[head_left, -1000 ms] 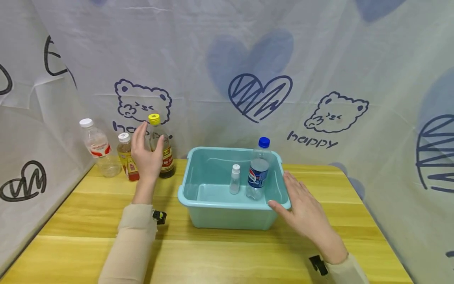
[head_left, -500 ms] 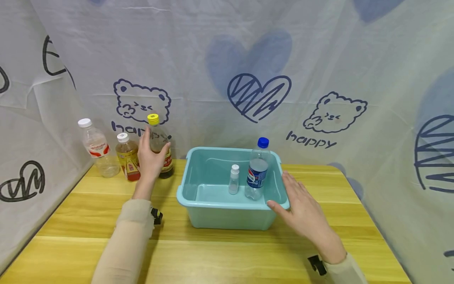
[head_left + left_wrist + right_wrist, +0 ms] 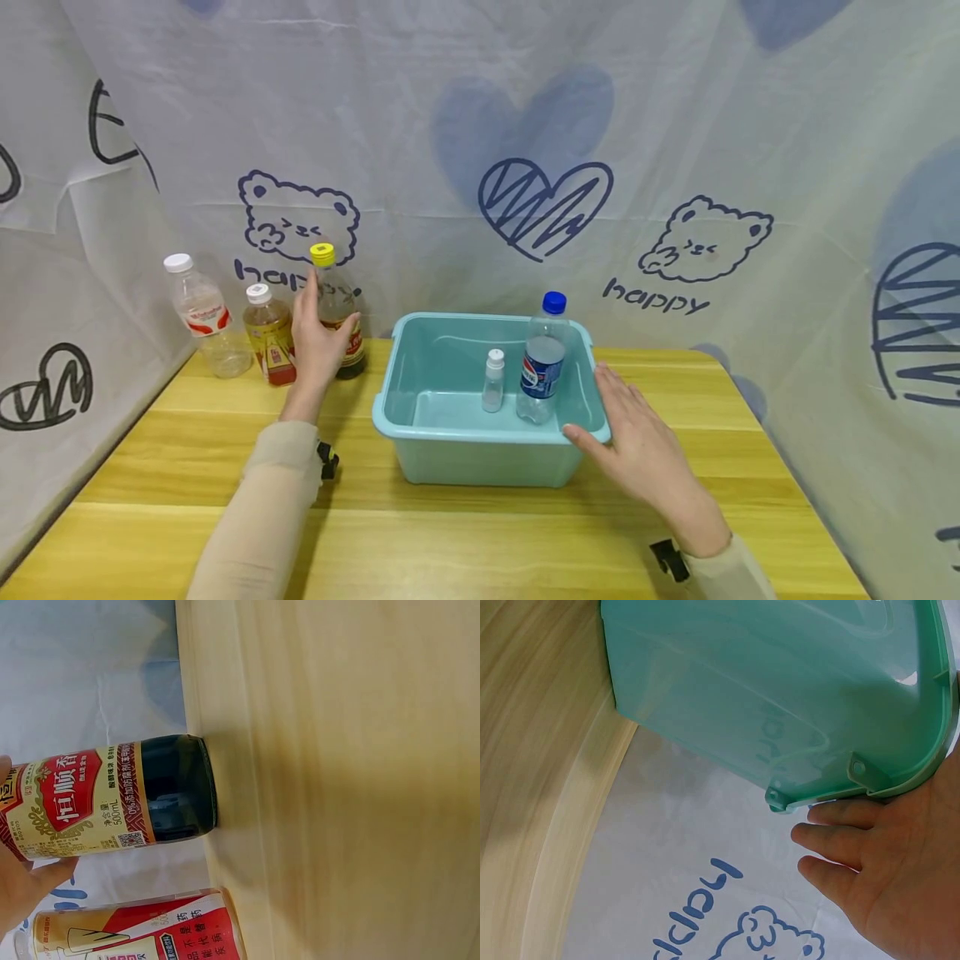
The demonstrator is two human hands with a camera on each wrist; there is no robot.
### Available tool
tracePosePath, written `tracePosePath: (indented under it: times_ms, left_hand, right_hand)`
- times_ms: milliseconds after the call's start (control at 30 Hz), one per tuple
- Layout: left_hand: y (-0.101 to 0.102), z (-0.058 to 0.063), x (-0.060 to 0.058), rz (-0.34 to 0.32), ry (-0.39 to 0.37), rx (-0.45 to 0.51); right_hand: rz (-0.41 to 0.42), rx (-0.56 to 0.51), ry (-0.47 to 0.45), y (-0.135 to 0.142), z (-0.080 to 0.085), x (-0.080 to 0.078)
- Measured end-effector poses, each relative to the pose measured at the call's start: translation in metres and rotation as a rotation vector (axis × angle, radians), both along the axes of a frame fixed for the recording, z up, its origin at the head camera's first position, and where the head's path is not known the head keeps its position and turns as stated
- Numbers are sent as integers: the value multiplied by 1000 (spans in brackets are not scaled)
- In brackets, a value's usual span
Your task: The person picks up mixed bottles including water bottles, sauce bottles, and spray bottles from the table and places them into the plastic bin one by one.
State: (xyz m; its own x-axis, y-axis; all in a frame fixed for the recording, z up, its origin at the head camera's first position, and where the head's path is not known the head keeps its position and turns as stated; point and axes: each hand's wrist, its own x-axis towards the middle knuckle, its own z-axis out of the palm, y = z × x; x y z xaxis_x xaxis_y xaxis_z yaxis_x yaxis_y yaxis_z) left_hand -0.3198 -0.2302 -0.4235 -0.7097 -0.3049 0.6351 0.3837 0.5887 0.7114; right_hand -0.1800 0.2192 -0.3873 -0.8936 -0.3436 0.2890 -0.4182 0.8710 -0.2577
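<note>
Whereas a second ago the left hand (image 3: 318,342) was held up beside the yellow-capped bottle (image 3: 112,799), it has now come in around it, and looks to be gripping it between fingers and thumb. That bottle stands upright near the back edge of the worktop (image 3: 420,550), left of the teal tub (image 3: 487,462), its base still resting on the surface, which suggests the work is at the grasp, with no lift yet made. The right hand (image 3: 641,442) has stayed put, fingers straight along the tub's right end and thumb at the rim, probably steadying it. Inside the tub, the blue-capped bottle (image 3: 543,362) and small white-capped bottle (image 3: 492,383) stand unmoved. Toward the worktop's back left corner, the amber drink bottle (image 3: 272,342) and clear bottle (image 3: 210,321) also remain in place.
</note>
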Motion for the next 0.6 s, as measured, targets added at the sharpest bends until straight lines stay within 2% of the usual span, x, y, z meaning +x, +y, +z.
tracePosePath:
  times_ms: [600]
  left_hand:
    - [-2, 0, 0, -18, 60, -9]
  right_hand:
    - [-7, 5, -4, 0, 0, 0]
